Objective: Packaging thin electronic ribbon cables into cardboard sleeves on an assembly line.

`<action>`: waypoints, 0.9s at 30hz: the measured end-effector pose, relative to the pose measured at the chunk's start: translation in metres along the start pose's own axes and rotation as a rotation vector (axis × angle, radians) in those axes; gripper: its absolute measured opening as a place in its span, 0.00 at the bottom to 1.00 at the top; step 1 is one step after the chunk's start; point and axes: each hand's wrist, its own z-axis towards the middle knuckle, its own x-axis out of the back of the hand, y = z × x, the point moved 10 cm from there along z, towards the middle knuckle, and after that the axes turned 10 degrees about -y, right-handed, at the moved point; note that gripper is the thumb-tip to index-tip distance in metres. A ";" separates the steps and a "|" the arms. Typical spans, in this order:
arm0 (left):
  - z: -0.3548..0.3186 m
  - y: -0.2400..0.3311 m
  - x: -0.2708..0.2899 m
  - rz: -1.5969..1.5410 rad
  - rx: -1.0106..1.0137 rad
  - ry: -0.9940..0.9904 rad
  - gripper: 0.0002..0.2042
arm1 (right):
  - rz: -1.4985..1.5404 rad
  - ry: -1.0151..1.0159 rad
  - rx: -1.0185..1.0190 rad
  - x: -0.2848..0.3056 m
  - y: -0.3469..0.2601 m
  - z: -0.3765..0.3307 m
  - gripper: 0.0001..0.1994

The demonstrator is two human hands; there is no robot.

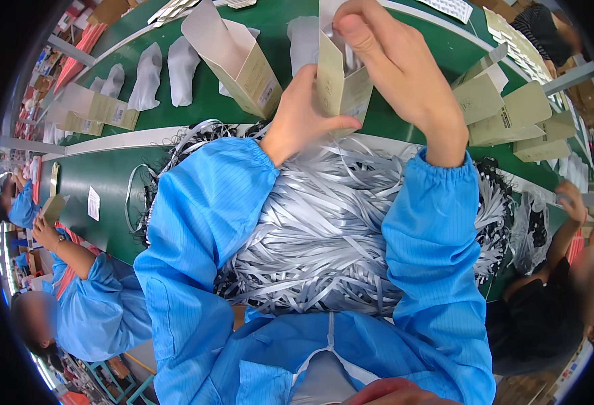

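Note:
An open-topped pale cream carton [331,77] stands upright at the far middle. My left hand [304,115] grips its lower part, thumb across the near face and fingers behind the left side. My right hand [405,64] is over the carton's open top with its fingers curled in at the mouth. Something silvery shows just under those fingertips, but its kind is hidden. Below both hands lies a big heap of flat white straps [324,229] with black cords among them.
Left of my hands stands another open carton [246,74], beside several white-wrapped items [148,77]. More open cartons [513,115] are at the right on the green conveyor belt [405,115]. Co-workers sit at left [101,304] and right [547,317]; a clear plastic bag [530,233] lies near the right one.

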 end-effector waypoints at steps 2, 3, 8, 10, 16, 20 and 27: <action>-0.002 -0.001 0.000 -0.006 0.010 0.007 0.45 | -0.135 0.038 0.154 -0.003 -0.005 -0.003 0.18; -0.003 0.001 -0.001 0.027 -0.007 -0.005 0.43 | -0.202 0.057 0.231 -0.004 -0.010 -0.006 0.21; -0.005 0.014 -0.008 0.008 -0.167 -0.060 0.32 | -0.505 -0.144 0.102 -0.005 0.009 -0.019 0.22; -0.007 0.019 -0.009 -0.036 -0.233 -0.078 0.29 | -0.425 -0.186 -0.001 0.005 0.020 -0.020 0.20; -0.010 0.029 -0.014 0.266 -0.064 -0.294 0.20 | -0.438 -0.048 -0.137 0.047 0.046 -0.030 0.17; -0.021 0.048 -0.037 0.513 -0.372 -0.425 0.16 | -0.639 0.082 -0.067 0.063 0.061 -0.028 0.17; -0.025 0.052 -0.044 0.409 -0.520 -0.573 0.17 | -0.407 0.317 -0.094 0.089 -0.013 -0.044 0.15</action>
